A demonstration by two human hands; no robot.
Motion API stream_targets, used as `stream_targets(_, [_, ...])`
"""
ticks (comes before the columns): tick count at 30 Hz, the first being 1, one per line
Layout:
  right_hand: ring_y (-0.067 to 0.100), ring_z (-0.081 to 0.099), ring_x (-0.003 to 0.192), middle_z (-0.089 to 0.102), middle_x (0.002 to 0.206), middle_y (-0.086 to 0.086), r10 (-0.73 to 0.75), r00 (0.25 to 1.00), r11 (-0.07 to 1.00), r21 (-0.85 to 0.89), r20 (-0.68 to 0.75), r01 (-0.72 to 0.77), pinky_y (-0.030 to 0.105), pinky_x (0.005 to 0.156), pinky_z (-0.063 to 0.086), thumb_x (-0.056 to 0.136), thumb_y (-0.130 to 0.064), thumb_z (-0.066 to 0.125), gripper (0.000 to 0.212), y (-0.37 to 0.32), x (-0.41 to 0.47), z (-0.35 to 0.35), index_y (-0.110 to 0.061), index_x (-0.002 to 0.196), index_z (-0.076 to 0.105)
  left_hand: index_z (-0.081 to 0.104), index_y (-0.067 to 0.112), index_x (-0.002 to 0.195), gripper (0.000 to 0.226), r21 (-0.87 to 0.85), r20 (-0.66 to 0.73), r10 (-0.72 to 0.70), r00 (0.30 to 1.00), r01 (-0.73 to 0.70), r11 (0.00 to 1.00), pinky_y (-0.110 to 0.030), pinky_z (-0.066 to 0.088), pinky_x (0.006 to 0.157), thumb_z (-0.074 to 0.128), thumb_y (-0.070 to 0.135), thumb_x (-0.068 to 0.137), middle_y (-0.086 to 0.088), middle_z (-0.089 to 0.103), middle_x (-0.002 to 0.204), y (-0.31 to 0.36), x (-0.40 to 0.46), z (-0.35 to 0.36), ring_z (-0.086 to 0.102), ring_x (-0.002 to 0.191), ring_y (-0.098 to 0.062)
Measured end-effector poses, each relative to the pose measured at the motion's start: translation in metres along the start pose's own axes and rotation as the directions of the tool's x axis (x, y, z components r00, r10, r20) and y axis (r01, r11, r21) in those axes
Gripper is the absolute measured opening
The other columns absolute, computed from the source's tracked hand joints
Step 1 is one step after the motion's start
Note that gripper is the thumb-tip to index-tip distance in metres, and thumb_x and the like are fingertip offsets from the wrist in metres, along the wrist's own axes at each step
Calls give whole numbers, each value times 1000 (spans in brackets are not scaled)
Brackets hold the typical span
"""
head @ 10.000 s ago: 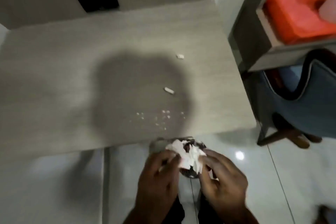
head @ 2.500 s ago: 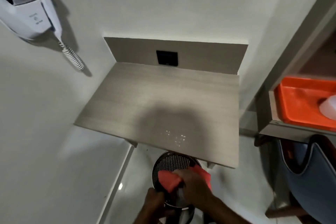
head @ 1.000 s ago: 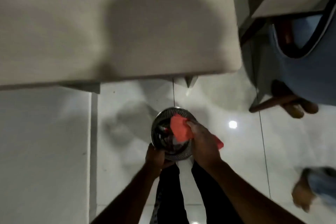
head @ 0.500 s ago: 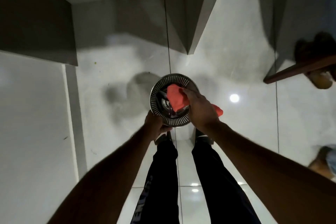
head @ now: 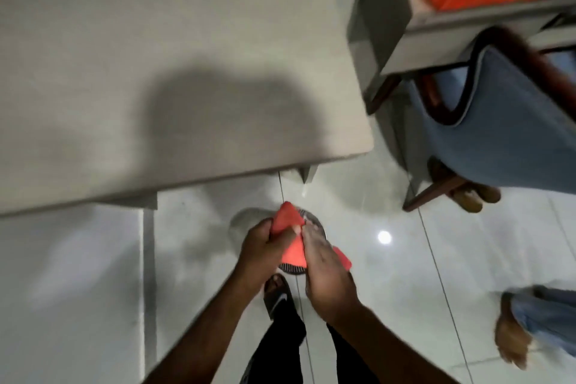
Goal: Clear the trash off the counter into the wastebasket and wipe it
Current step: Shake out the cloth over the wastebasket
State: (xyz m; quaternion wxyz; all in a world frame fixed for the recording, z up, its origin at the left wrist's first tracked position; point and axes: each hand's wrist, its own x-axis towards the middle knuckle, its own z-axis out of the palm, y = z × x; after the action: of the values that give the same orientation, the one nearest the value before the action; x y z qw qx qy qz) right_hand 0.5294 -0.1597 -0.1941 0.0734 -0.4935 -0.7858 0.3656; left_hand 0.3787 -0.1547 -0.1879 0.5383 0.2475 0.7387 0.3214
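grip: both hands closed on the red cloth (head: pixel 291 235). left hand (head: pixel 265 246) pinches its upper corner between thumb and fingers; right hand (head: pixel 324 268) lies over the lower part, with a red corner poking out past its far side.
cloth state: bunched, folded into a rough triangle, held in the air and touching nothing else that i can see.
wastebasket: wastebasket (head: pixel 314 223) on the floor directly under the hands, mostly hidden; only bits of the metal mesh rim show above and below the cloth. contents not visible.
counter: counter (head: pixel 156 56) ahead and above the hands, well apart from the cloth. frame is motion-blurred, so i can't tell whether crumbs are on it; no large trash visible.
step: looks like trash-clearing is done or nearly so, and the cloth is being shaken out or refolded over the basket. judgement only.
next move: bring the cloth up onto the counter, press it flat, sweep toward the near edge so any bits fall to the basket side.
pose: both forearms reach down and forward from the bottom of the frame, wrists close together, hands meeting over the basket. person standing, one sandalled foot (head: pixel 277 294) just behind the basket.
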Motion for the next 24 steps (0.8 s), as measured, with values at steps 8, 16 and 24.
stream_targets(8, [7,16,149,13,163,5,83,996,909,407,36,-91,29,117,30,75,-56,74,132,-98,-60,-95,-20,146,-32,63,22,85,25,450,432,347,833,-532,717,-27,55,61,54,45,82,-2,73,69,186,-118,-56,71,63,-15])
stream_targets(16, [16,64,112,68,122,3,48,998,566,824,-46,11,24,84,53,62,-20,92,87,-115,-4,-220,-18,137,46,71,16,91,5,288,803,305,512,-781,554,-25,52,70,72,19,88,6,69,83,365,-155,-76,63,76,-4])
stream_targets(24, [28,71,85,73,103,24,218,963,203,973,-157,113,34,67,59,70,-6,75,45,-62,66,-322,3,113,64,54,19,117,30,472,750,365,552,-833,290,-40,55,82,57,2,93,-3,62,104,508,-61,-8,60,92,-18])
